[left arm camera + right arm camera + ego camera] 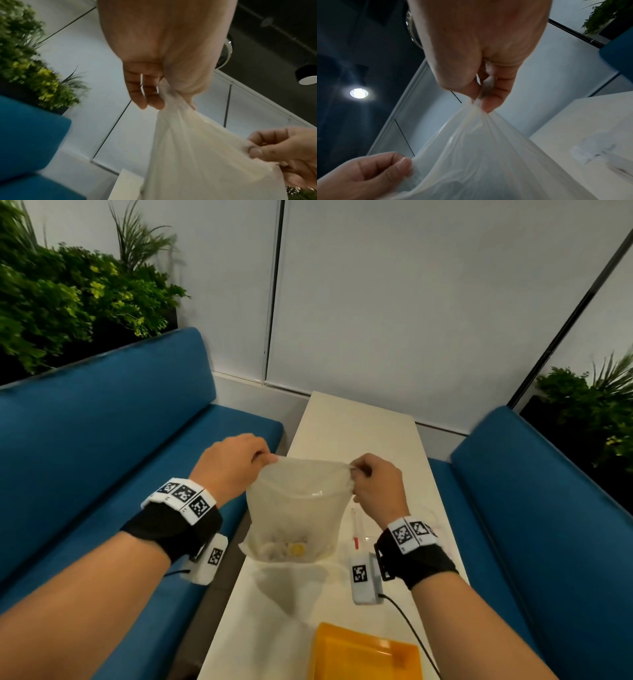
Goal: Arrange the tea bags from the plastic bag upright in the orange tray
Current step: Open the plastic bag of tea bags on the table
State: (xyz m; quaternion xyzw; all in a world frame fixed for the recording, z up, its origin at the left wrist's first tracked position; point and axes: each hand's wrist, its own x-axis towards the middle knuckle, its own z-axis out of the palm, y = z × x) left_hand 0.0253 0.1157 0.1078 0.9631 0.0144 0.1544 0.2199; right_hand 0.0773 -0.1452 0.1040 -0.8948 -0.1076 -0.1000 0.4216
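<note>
The left hand (236,465) and right hand (376,487) are each pinching the bag (296,515) rim in closed fingers (155,101), stretching its mouth wide above the table (356,433), likely for reaching the tea bags (291,549) destined for the near tray (363,655).

Your right hand (481,51) pinches gathered rim of plastic bag (488,155) between thumb and fingertips (489,104). Your left hand (361,174) pinches opposite rim, lower left. Film translucent, stretched between both grips. White table (590,121) at right. Ceiling light (358,93) lit, upper left.
</note>
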